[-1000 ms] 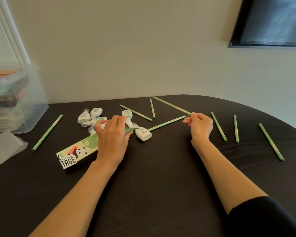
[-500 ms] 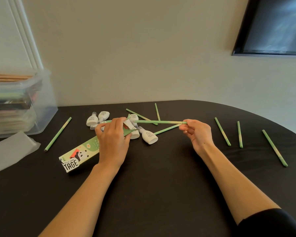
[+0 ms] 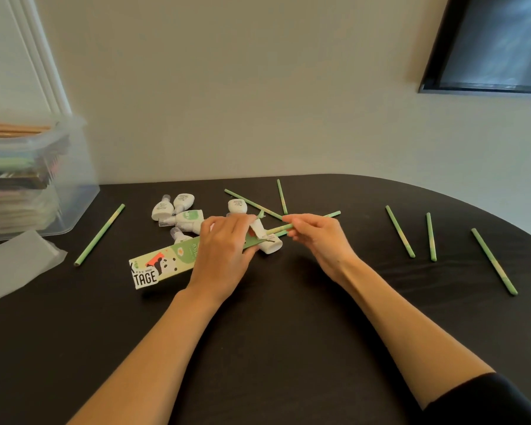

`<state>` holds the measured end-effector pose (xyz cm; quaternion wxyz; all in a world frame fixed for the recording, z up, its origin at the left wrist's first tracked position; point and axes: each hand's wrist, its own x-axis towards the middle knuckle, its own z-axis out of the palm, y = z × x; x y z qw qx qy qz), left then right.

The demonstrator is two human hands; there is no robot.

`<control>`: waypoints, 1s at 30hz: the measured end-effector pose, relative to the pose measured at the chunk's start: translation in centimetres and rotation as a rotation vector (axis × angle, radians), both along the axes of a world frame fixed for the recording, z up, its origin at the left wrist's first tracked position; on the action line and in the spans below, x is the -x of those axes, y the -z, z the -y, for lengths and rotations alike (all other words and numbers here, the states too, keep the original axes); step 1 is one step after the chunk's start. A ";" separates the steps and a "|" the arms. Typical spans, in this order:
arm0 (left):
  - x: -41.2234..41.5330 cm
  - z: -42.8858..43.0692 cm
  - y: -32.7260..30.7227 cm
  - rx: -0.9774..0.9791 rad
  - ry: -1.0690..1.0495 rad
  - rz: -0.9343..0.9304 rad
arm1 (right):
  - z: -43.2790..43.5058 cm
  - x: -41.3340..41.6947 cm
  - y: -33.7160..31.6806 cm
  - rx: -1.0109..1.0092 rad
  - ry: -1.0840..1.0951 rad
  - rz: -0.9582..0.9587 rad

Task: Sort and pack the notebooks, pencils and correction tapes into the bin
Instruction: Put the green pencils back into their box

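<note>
My left hand (image 3: 224, 250) grips the open end of a long green pencil box (image 3: 163, 263) with a panda picture, lying on the dark table. My right hand (image 3: 318, 237) pinches a green pencil (image 3: 278, 231) whose tip points into the box mouth. Several white correction tapes (image 3: 181, 214) lie just behind the box. More green pencils are scattered: one at the left (image 3: 100, 234), two behind the hands (image 3: 281, 196), three at the right (image 3: 400, 231). The clear bin (image 3: 74, 185) with stacked notebooks stands at the far left.
A clear plastic lid or sheet (image 3: 16, 265) lies in front of the bin at the left table edge. The table's rounded edge (image 3: 503, 207) curves away at the right. A dark framed screen (image 3: 497, 44) hangs on the wall.
My right hand picked a pencil from behind the tapes, swung it level and brought it left to the box mouth. My left hand stayed on the box.
</note>
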<state>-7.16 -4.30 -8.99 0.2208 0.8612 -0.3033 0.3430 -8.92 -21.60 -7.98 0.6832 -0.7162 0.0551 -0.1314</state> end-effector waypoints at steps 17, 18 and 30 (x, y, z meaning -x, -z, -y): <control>-0.2 0.3 0.2 0.058 -0.053 -0.090 | 1.9 -2.3 1.1 0.775 0.248 -0.085; -0.2 0.3 0.2 0.060 -0.052 -0.091 | 2.3 -2.6 1.5 0.894 0.196 -0.154; -0.2 0.1 0.2 0.055 -0.068 -0.099 | 5.5 -2.1 0.2 1.098 0.129 -0.289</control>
